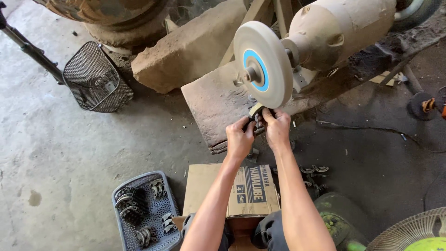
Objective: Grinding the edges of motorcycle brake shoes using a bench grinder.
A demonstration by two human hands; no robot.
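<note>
Grinding is the step in hand, by my reading: you hold a small dark part [257, 117] up to the lower rim of the wheel [263, 64], and it looks to be touching or just short of the rim; which one cannot be told. Your left hand [240, 136] is clenched on the near-left end of the part, your right hand [277, 126] clenched on its right end, thumbs on top. The part sits between the two grips, just above your knuckles and directly under the wheel. Its long axis appears to run across, from one grip to the other, with the pale worked face pointing up and away from you toward the rim. Exact shape is hidden by your fingers. Next move, in my judgement, calls for steady two-handed pressure and fingertips kept below the contact line. Below your wrists lie a box [237, 190], and left of it a grey basket [145, 211] of similar curved parts.
</note>
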